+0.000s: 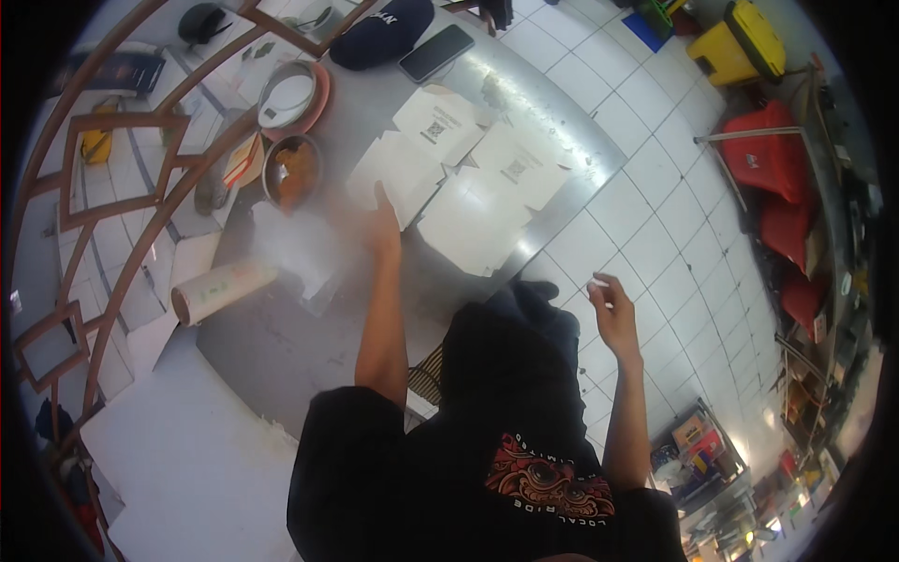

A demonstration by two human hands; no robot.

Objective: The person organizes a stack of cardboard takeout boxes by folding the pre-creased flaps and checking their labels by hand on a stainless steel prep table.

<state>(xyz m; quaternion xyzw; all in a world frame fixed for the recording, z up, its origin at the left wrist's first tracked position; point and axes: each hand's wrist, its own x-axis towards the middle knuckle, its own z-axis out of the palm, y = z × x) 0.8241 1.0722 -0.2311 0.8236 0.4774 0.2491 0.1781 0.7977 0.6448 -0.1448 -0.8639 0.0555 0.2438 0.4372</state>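
Note:
My left hand point(376, 223) is over the metal table, its thumb raised apart from the blurred fingers, beside the lower edge of an unfolded white food carton point(397, 179). I see nothing held in it, though whether it touches the carton is unclear. A second unfolded carton point(481, 218) lies to its right; both bear print and a code. Pale smoke hangs over the fingers and a clear plastic sheet point(298, 246). Away from the table, over the tiled floor, my right hand point(614, 319) holds a thin white cigarette point(598, 282) between its fingers.
A roll point(225, 289) lies at the left by the plastic. Beyond it stand a metal bowl of orange-brown food point(296, 168) and a white scale point(288, 98) in a round dish. A phone point(437, 53) and dark cap point(383, 31) occupy the far end. Brown metal railing point(151, 239) borders the left.

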